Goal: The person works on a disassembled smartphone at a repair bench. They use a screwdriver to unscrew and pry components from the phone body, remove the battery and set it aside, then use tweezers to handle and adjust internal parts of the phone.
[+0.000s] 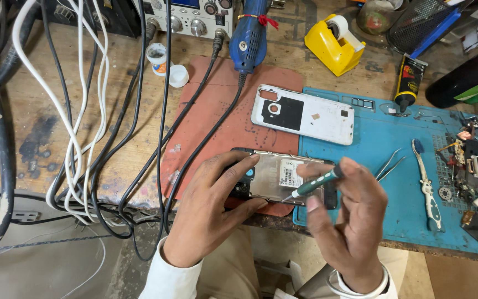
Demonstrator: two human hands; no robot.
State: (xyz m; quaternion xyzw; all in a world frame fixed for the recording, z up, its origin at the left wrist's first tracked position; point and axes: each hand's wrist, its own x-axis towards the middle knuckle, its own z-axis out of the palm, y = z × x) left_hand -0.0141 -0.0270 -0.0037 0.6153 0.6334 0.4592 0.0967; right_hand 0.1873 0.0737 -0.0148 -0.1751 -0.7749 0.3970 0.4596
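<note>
Opened phone (272, 177) backless, silver shield, white label.

- Opened phone (275, 177): dull grey metal shield inside, paper label on it.
- Screwdriver (312, 185): green plastic grip, bright metal tip.
- Back cover (305, 116), farther off: smooth white plastic.
- Right mat (405, 166): matt blue rubber.
- Left mat (222, 122): dull red, scuffed.
- Bench (51, 111): rough, stained wood.

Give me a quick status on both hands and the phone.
Left hand steadies the opened phone. Right hand holds a green screwdriver, tip on the phone. White back cover lies apart.
</note>
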